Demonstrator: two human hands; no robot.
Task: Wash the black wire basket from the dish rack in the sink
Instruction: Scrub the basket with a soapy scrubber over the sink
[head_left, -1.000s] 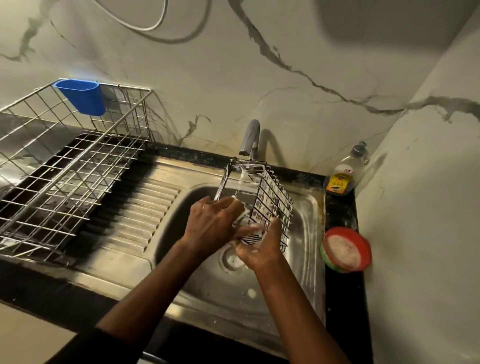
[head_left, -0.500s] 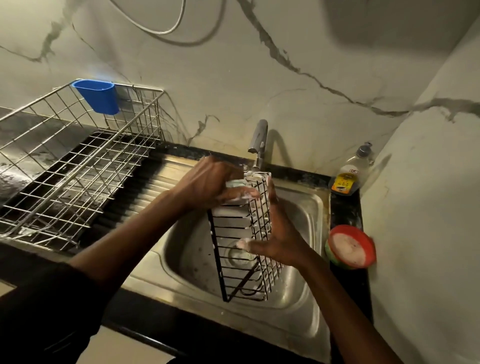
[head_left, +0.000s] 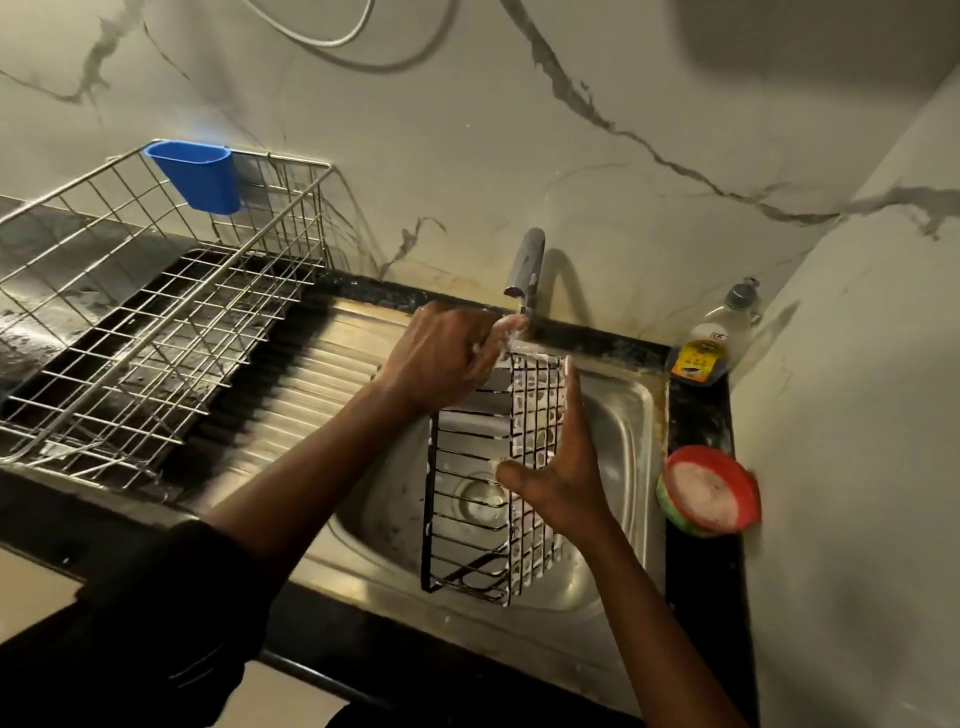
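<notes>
Left hand (head_left: 441, 358) grips the black wire basket (head_left: 535, 400) at its top; right hand (head_left: 566, 467) presses straight-fingered against its side, over the sink (head_left: 636, 415).

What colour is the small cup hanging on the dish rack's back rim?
The cup is plain blue; the head view shows it best.

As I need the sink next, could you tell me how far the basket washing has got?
Done: the black wire basket is off the dish rack, upright over the sink, its wires sudsy. In hand: the left hand grips its top by the tap; the right hand presses flat on its side. Left: rinsing the suds off.
</notes>
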